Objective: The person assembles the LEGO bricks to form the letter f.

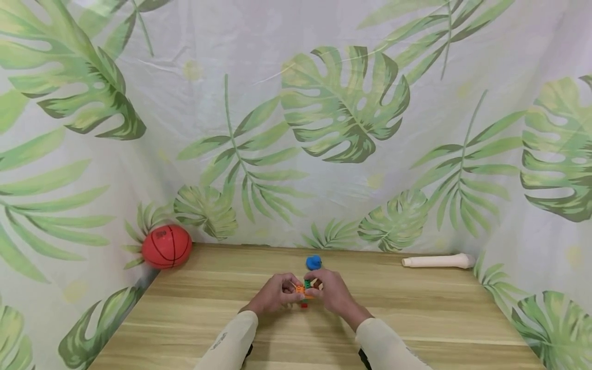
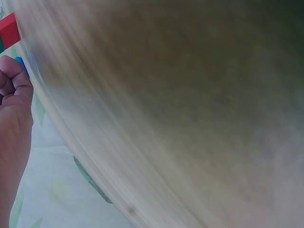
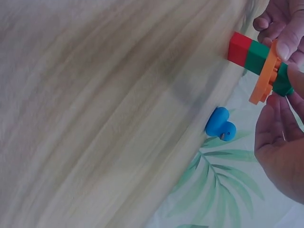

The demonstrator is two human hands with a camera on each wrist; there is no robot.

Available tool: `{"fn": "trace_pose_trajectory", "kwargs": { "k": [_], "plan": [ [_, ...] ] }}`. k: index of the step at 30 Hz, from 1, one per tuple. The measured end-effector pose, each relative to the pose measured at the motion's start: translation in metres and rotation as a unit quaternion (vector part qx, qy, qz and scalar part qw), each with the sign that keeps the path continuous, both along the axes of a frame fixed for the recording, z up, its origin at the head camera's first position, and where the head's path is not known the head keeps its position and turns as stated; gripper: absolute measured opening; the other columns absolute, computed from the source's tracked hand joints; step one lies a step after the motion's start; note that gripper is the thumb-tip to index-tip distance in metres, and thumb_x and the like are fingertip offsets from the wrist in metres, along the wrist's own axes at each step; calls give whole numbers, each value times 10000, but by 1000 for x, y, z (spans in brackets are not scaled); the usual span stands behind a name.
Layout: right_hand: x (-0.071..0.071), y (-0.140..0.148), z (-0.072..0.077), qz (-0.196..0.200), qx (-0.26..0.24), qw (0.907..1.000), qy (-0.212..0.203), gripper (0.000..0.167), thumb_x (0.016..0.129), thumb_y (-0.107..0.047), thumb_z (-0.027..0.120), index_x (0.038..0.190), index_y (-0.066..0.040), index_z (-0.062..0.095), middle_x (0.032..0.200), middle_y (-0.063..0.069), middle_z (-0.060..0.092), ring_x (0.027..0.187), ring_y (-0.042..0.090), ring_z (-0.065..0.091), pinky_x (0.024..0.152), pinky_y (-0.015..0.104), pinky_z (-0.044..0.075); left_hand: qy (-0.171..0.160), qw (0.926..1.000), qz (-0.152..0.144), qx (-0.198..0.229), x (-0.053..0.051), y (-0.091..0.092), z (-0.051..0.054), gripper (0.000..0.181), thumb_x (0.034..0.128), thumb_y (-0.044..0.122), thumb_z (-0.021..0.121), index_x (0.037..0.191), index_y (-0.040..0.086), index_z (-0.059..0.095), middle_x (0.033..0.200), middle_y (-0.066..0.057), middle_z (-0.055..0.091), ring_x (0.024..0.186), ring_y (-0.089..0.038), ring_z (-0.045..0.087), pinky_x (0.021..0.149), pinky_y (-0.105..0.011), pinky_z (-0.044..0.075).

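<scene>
Both hands meet over the table around a small stack of toy building blocks. From its lower end, the stack has a red block (image 3: 239, 48), a green block (image 3: 257, 58), an orange studded plate (image 3: 264, 81) set crosswise, and another green block (image 3: 282, 81). My left hand (image 1: 276, 294) pinches the stack at the orange plate, thumb pressed on it. My right hand (image 1: 334, 292) pinches the green block beyond the plate, which its fingers partly cover. Only the red block (image 2: 9, 31) and a sliver of green show beside the left hand (image 2: 15, 88) in the left wrist view.
A blue toy duck (image 1: 313, 262) sits just beyond the hands on the wooden table (image 1: 208, 329). At the back left lies a red ball (image 1: 167, 246) with black lines. A pale microphone-shaped object (image 1: 437, 261) lies at the back right, before a leaf-print cloth (image 1: 259, 154).
</scene>
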State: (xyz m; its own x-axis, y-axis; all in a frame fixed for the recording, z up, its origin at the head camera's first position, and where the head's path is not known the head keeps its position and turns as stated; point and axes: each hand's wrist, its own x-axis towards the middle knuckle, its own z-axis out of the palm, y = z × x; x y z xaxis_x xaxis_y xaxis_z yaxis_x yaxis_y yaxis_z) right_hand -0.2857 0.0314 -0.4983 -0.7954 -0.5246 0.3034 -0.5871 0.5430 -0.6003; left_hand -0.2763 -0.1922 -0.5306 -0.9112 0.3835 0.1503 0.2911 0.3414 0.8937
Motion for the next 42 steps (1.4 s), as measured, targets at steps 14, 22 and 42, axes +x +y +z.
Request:
{"fn": "trace_pose_trajectory", "kwargs": {
  "k": [14,22,42],
  "plan": [
    [-1,-2,1,-55,0,10000,29,276,923,-149,855,1177,-63,791,1143,103,808,962,271,760,764,316,621,151,9998,80,-120,1,0,2,207,980,133,798,1116,-6,729,973,-193,745,789,-125,623,636,-206,506],
    [-1,-5,5,115,257,9996,-50,277,925,-122,849,1193,-68,806,1166,83,810,1087,293,766,875,400,644,89,9998,139,-84,2,0,0,226,967,120,809,1098,-39,718,944,-175,729,759,-97,596,629,-197,490],
    [-7,-1,-5,212,-339,9985,-386,293,900,-126,868,1170,-40,795,1142,97,806,1106,326,733,952,530,607,-12,9994,165,-290,-1,0,1,246,956,119,823,1132,-18,720,963,-136,731,818,-94,614,686,-184,510]
  ]
}}
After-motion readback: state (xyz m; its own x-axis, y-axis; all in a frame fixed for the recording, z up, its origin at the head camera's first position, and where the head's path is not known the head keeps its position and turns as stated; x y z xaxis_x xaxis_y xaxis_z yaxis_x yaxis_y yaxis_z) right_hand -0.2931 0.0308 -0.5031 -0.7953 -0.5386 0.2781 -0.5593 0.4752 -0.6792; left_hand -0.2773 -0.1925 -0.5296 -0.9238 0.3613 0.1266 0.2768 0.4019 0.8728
